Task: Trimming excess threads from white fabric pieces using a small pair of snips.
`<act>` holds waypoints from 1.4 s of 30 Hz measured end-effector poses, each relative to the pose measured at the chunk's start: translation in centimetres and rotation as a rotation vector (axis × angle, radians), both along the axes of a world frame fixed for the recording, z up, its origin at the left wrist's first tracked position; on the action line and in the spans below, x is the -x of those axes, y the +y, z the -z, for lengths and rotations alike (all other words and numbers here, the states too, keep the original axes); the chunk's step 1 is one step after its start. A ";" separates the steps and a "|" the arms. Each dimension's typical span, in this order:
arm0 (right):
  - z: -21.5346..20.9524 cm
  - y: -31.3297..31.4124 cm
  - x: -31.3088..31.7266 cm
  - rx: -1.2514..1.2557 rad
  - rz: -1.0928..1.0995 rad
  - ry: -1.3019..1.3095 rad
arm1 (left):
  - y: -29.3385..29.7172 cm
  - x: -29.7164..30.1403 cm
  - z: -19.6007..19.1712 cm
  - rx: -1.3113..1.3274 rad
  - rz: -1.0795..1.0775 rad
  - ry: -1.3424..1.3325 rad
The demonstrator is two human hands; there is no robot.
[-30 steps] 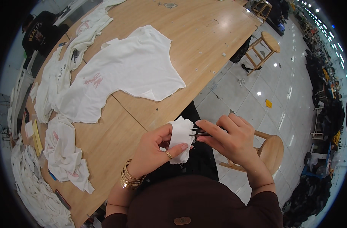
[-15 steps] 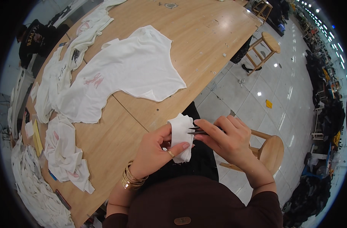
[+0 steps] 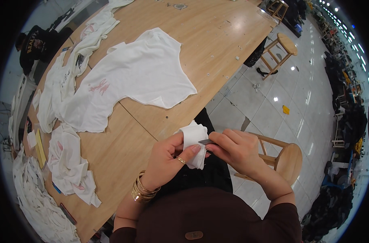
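My left hand (image 3: pixel 168 157) is closed round a folded piece of white fabric (image 3: pixel 196 136), its thumb pressed across the front and gold bangles on the wrist. In my right hand (image 3: pixel 237 149) are small dark thread snips (image 3: pixel 206 142), pinched between thumb and fingers. Their pointed tips touch the right edge of the fabric, just above my left thumb; their handles are hidden in my fingers. Beyond my hands, a white garment piece (image 3: pixel 140 69) with a pink print lies spread flat on the wooden table (image 3: pixel 217 44).
Rumpled white garments (image 3: pixel 69 156) and a large white heap (image 3: pixel 39 202) lie along the table's left side. A wooden stool (image 3: pixel 287 162) stands close by my right arm, another stool (image 3: pixel 287 43) farther off on the tiled floor. A person in black (image 3: pixel 39 44) is at far left.
The snips' blades were spread apart and now look closed together against the fabric. My right hand has shifted slightly left and down, and the fabric is tilted a little differently.
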State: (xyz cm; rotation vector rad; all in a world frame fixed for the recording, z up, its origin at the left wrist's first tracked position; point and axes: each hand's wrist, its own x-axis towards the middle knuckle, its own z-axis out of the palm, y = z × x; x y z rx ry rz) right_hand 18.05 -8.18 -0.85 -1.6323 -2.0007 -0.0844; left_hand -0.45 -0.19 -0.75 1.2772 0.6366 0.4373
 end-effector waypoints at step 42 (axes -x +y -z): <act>-2.3 0.3 -0.6 -0.038 0.038 -0.070 | -0.3 -0.3 0.5 0.012 -0.126 -0.017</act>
